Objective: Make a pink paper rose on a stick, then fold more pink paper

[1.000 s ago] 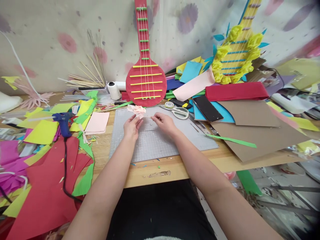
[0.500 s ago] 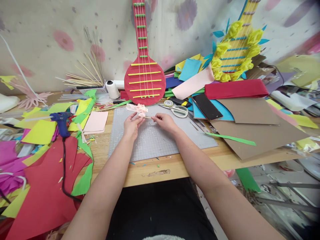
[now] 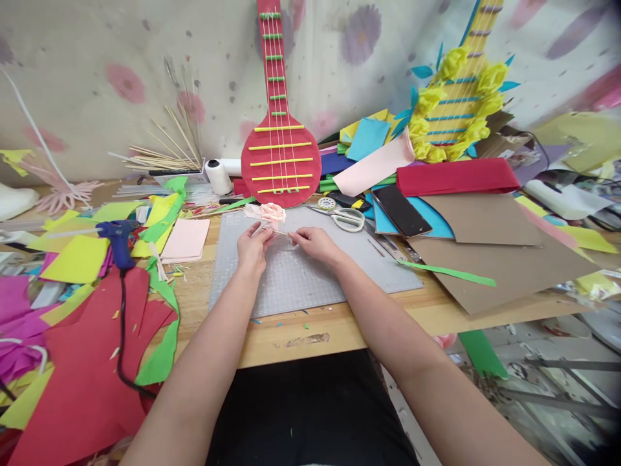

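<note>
My left hand (image 3: pixel 253 251) is over the upper left of the grey cutting mat (image 3: pixel 291 285), fingers pinched on a small piece of pale pink paper (image 3: pixel 268 225), mostly hidden by the fingers. A thin wooden stick (image 3: pixel 281 233) spans the gap between both hands. Its right end is pinched in my right hand (image 3: pixel 316 245); whether the left fingers also grip it, I cannot tell. Just beyond the left fingertips, a pale pink crepe-paper flower (image 3: pixel 273 213) lies at the mat's back edge, below the red paper-covered instrument (image 3: pixel 281 152).
To the left are a blue glue gun (image 3: pixel 119 243), pink paper sheets (image 3: pixel 185 239) and coloured scraps. Scissors (image 3: pixel 348 219), a phone (image 3: pixel 402 210) and brown cardboard (image 3: pixel 504 265) lie right. Sticks (image 3: pixel 165 158) and a yellow flowered instrument (image 3: pixel 456 103) stand behind.
Both hands have shifted slightly left and stay close together, the stick still between them. The pale pink paper at the left fingertips now shows less. The whole view has tilted slightly.
</note>
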Tool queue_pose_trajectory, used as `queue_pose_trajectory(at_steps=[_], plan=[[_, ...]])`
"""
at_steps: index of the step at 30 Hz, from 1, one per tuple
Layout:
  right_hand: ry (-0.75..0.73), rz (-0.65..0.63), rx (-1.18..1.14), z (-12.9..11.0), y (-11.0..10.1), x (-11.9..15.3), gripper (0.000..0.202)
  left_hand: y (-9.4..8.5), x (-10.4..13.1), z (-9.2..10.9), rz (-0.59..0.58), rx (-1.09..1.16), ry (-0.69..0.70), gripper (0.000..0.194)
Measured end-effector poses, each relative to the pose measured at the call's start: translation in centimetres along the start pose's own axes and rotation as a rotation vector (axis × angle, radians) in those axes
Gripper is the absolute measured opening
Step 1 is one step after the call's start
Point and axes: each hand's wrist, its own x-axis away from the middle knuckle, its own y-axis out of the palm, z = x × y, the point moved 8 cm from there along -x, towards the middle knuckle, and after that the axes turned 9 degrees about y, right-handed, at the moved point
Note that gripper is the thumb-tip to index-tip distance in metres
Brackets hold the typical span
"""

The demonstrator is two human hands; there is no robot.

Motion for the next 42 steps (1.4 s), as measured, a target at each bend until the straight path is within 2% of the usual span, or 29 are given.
queue_pose_trajectory(at_steps=[4, 8, 12, 19, 22, 28, 31, 42], plan=[[-0.021, 0.037, -0.083, -0.4, 0.0, 0.4, 0.025, -0.4, -0.1, 0.4, 0.059, -0.004, 0.018, 0.031], [-0.033, 0.011, -0.144, -0.6, 0.2, 0.5, 0.018, -0.9, -0.2, 0.6, 0.107, -0.009, 0.027, 0.037], [-0.016, -0.011, -0.127, -0.7, 0.5, 0.5, 0.022, -1.1, -0.4, 0.5, 0.115, -0.031, 0.026, 0.042], [0.015, -0.096, -0.131, -0.8, 1.6, 0.6, 0.024, -0.9, -0.4, 0.5, 0.082, -0.012, 0.027, 0.037], [0.016, -0.109, -0.136, -0.9, 1.9, 0.7, 0.025, -1.1, -0.5, 0.4, 0.104, 0.011, 0.021, 0.039], [-0.011, -0.038, -0.192, -1.1, 1.6, 0.8, 0.012, -1.6, -0.8, 0.3, 0.165, 0.038, 0.009, 0.047], [-0.015, -0.004, -0.162, -1.1, 1.4, 0.8, 0.013, -1.5, -0.7, 0.4, 0.155, 0.03, 0.011, 0.045], [0.042, -0.006, -0.169, -0.4, 2.0, 0.4, 0.016, -1.4, -0.8, 0.5, 0.117, 0.044, 0.026, 0.038]])
